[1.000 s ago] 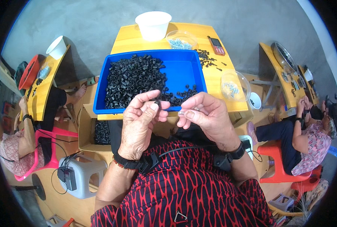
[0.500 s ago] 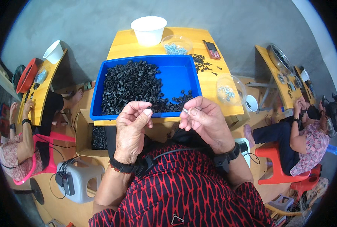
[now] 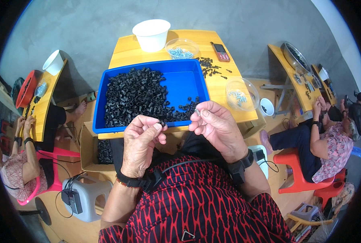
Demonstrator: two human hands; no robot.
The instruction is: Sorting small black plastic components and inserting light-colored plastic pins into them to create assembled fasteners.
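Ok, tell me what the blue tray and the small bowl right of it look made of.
Blue tray: likely moulded plastic, with a smooth, slightly glossy, uniform colour. Small bowl: clear plastic, possibly glass; the yellow table shows through its wall, and light glints on its rim.

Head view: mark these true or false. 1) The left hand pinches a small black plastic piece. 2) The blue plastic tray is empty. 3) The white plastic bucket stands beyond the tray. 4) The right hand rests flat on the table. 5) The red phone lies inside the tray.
1) True: the left hand pinches a small black plastic piece at its fingertips.
2) False: the blue plastic tray holds a heap of black pieces.
3) True: the white plastic bucket stands behind it.
4) False: the right hand is raised, pinching a small silvery part.
5) False: the red phone lies on the yellow wooden table.
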